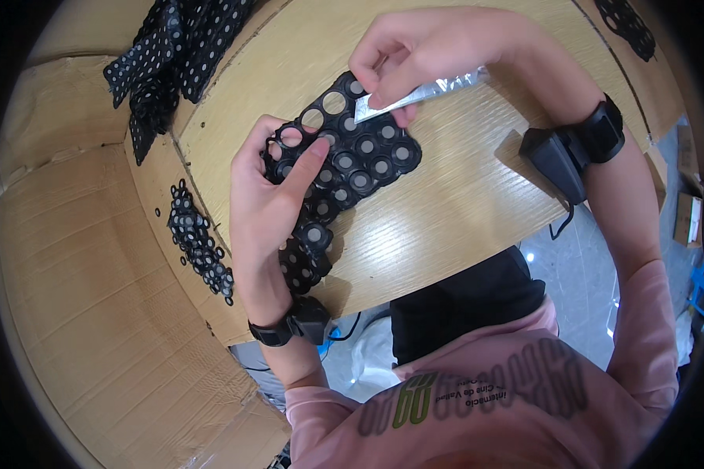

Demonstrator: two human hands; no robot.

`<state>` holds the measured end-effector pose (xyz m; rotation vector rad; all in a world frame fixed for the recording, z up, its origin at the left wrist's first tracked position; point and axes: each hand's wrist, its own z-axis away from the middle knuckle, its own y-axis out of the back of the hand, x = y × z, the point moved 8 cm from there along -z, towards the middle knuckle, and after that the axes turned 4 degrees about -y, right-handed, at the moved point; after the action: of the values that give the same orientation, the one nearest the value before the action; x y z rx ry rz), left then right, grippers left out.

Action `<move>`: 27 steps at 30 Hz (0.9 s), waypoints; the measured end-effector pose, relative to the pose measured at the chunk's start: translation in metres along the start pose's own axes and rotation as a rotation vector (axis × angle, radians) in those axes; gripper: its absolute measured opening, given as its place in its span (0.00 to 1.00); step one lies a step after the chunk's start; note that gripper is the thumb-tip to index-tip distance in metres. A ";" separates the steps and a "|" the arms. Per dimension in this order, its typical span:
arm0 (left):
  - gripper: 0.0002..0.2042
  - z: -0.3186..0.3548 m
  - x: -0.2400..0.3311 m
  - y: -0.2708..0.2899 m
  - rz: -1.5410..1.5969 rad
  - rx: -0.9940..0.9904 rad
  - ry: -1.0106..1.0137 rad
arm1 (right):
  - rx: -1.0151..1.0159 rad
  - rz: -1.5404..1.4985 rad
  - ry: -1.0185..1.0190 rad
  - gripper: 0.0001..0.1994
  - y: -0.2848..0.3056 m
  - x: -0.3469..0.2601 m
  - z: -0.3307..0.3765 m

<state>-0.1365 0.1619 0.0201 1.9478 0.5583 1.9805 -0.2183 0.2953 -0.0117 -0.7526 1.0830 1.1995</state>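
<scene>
Between both hands (274, 195), black ring sheet (344, 156), seemingly gripped

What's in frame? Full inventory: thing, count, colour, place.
perforated sheet: one, black, round holes partly filled with grey discs, mid-table under both hands
silvery tool: one, flat and shiny, pinched over the sheet's top edge
pile of loose rings: one, black with pale centres, count too small to tell, table's left edge
heap of perforated sheets: one, black, top left
wooden table: one, light wood, centre
cardboard: brown, left of table
wrist devices: two, black, one per wrist
pink top: one, bottom
left hand: holds the sheet, thumb on it
right hand: grips the tool
</scene>
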 end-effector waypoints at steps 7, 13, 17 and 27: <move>0.10 0.001 -0.009 -0.011 0.173 0.031 0.075 | -0.085 -0.001 0.018 0.06 -0.003 -0.009 0.007; 0.13 -0.001 -0.016 -0.010 0.245 0.079 0.144 | -0.079 -0.095 0.160 0.06 -0.009 -0.011 0.002; 0.13 0.000 -0.013 -0.009 0.284 0.102 0.118 | -0.089 -0.108 0.240 0.06 -0.008 -0.015 0.004; 0.06 0.001 -0.014 -0.008 0.114 0.071 0.090 | 0.028 -0.024 -0.021 0.04 -0.005 -0.025 0.015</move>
<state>-0.1359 0.1628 0.0042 1.9799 0.5584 2.1551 -0.2098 0.2993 0.0166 -0.7280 1.0689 1.1675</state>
